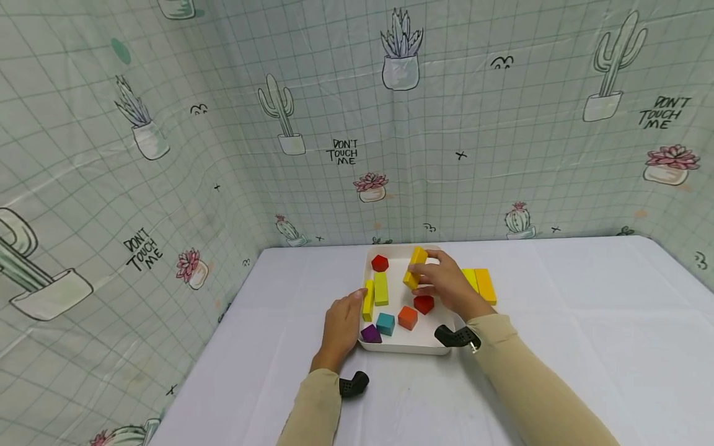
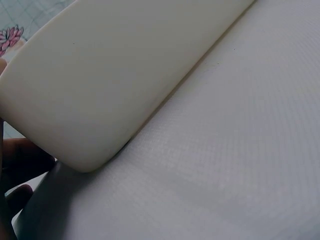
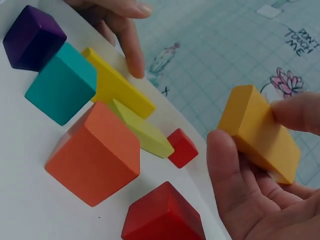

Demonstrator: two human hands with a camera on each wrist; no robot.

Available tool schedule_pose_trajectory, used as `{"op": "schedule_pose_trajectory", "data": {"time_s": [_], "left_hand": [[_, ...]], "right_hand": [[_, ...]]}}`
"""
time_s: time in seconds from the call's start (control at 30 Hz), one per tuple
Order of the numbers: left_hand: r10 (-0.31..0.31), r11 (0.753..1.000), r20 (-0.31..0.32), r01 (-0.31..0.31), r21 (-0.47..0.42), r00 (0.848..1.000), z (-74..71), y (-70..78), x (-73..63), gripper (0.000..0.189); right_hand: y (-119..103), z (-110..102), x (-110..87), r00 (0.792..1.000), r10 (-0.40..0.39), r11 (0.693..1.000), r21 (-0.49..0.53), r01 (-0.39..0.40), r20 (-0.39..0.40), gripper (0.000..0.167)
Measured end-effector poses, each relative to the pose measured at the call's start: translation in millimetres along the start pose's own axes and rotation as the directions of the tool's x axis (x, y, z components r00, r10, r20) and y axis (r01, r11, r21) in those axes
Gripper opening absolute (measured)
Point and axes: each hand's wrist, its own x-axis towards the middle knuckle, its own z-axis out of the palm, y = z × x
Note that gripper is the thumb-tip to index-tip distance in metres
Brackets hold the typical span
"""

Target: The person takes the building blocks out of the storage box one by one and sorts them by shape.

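A person's right hand [image 1: 448, 285] clamps thumb and fingers on an orange-yellow block [image 1: 415, 267] above a white tray [image 1: 406, 349] on the table [image 1: 586, 334], the block's long axis pointing away from the person and slanting slightly right in the head view, while the left hand [image 1: 341, 319], its fingers relaxed, rests at the tray's left rim

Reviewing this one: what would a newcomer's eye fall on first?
Probably the yellow block, held up over the white tray in the right grip. The orange cube likely comes next, in the tray's near half, beside the teal block. Behind it all stands the cactus-printed backdrop.
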Motion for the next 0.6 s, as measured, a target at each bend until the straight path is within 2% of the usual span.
{"op": "schedule_pose_trajectory", "data": {"time_s": [0.37, 0.6], "left_hand": [[0.024, 1.000, -0.001, -0.024, 0.002, 1.000, 1.3, -2.1, -0.8, 0.061], [0.009, 1.000, -0.001, -0.009, 0.006, 1.000, 0.3, -1.4, 0.4, 0.060]], "right_hand": [[2.3, -2.5, -9.3, 0.999, 0.002, 0.998, 0.068, 0.000, -0.037, 0.074], [1.9, -7.4, -14.2, 0.999, -0.022, 0.995, 0.094, 0.025, -0.029, 0.074]]}}
